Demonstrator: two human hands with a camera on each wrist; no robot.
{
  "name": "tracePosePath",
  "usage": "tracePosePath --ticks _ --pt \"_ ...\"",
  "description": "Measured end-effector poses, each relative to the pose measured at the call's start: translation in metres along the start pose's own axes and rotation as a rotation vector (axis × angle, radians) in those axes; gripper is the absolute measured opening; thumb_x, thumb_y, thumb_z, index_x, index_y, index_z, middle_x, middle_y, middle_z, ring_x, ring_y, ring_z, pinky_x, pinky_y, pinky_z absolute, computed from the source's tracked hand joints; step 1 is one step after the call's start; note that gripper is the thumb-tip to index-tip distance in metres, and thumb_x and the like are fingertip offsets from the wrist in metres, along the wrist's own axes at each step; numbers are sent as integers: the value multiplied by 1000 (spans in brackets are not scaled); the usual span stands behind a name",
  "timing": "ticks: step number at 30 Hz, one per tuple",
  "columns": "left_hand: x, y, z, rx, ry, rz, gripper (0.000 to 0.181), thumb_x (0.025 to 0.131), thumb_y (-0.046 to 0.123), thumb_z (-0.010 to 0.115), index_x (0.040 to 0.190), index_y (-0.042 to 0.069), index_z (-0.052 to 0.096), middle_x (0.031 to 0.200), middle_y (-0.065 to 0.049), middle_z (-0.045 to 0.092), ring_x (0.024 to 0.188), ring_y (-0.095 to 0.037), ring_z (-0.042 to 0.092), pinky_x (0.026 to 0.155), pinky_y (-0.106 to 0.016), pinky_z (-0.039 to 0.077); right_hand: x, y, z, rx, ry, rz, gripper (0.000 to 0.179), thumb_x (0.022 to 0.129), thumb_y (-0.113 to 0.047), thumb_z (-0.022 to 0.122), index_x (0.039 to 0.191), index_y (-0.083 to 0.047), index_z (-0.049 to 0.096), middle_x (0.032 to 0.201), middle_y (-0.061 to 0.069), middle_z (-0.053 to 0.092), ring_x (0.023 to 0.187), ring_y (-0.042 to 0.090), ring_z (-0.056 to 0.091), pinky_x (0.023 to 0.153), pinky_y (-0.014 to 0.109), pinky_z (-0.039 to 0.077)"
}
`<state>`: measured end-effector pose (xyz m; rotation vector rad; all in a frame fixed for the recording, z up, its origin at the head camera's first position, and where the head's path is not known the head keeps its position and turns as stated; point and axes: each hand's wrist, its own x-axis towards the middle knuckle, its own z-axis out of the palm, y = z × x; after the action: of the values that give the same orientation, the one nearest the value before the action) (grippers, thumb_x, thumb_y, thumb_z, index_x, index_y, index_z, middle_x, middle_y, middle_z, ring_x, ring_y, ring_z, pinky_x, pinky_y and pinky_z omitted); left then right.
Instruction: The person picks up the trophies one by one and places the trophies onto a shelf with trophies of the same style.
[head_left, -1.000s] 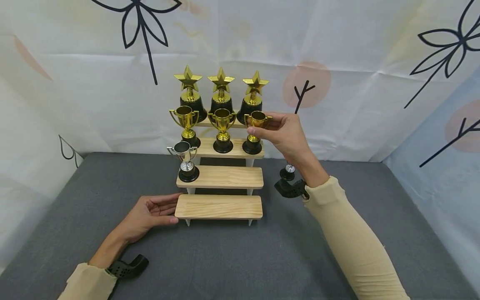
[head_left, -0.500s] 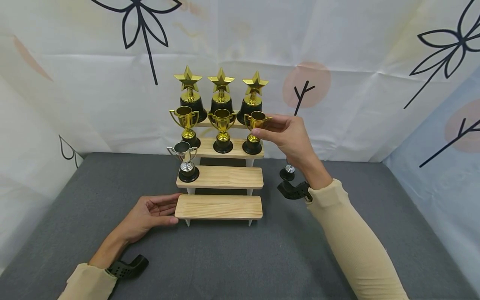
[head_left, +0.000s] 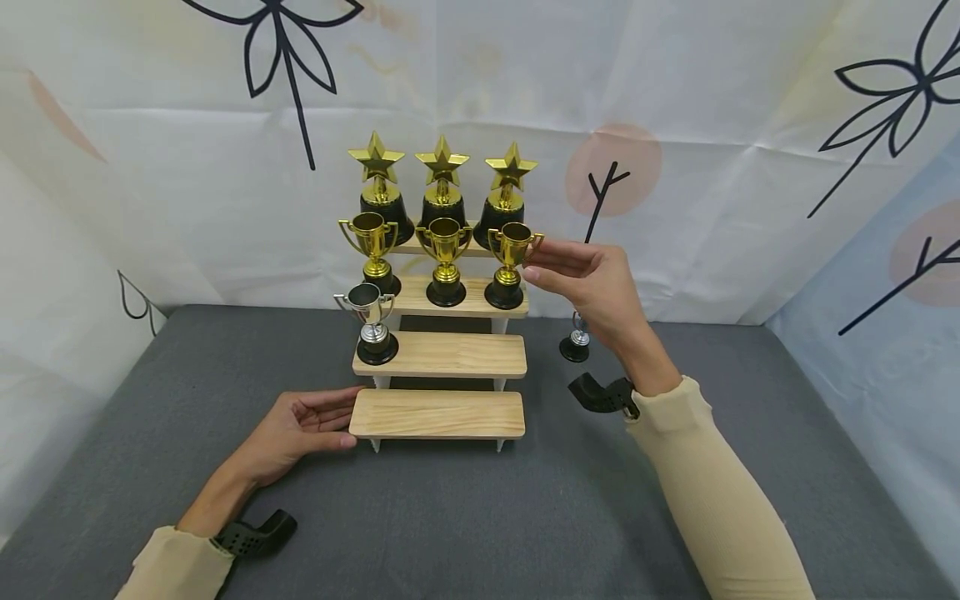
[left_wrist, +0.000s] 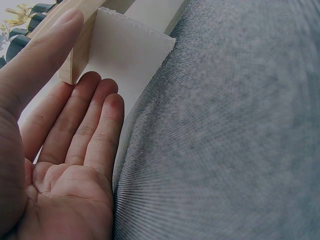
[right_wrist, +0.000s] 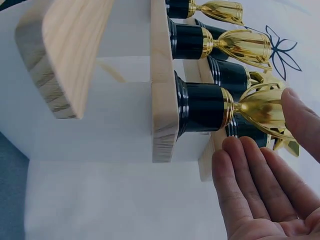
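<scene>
A stepped wooden display stand (head_left: 438,414) stands in the middle of the table. My left hand (head_left: 303,425) lies at the left end of its lowest step, fingers straight, as the left wrist view confirms. On the second step from the top, three gold cup trophies stand upright in a row. Just right of the rightmost gold cup trophy (head_left: 513,246) is my right hand (head_left: 592,287), its fingers extended and thumb apart. In the right wrist view the thumb (right_wrist: 302,120) overlaps the cup's rim; whether it touches is unclear. One silver cup trophy (head_left: 372,321) stands at the left of the third step.
Three gold star trophies (head_left: 442,171) with black bases line the top step. On the grey table (head_left: 450,525), right of the stand, another silver trophy (head_left: 575,346) is partly hidden behind my right hand. A white printed cloth (head_left: 712,208) hangs behind.
My right hand has let go of the rightmost gold cup trophy and drawn back right and slightly down. The trophy stays on its step. My left hand has not moved.
</scene>
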<state>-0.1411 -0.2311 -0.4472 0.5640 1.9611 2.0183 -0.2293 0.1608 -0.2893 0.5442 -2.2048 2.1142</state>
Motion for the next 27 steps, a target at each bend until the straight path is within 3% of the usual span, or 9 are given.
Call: tracePosePath --ticks 8,27 --pt "0 -1 -1 7 2 1 70 83 -13 75 141 -24 38 143 -22 54 122 -13 62 100 -32 54 -13 6 -6 -24 20 8 48 88 5 75 133 10 60 117 12 73 105 17 71 95 32 59" --pt "0 -2 -2 0 -10 11 68 85 -13 73 143 -23 38 141 -10 58 123 -14 61 100 -32 54 -41 38 -15 39 112 -7 46 89 6 74 133 12 59 111 3 75 102 15 72 93 30 60"
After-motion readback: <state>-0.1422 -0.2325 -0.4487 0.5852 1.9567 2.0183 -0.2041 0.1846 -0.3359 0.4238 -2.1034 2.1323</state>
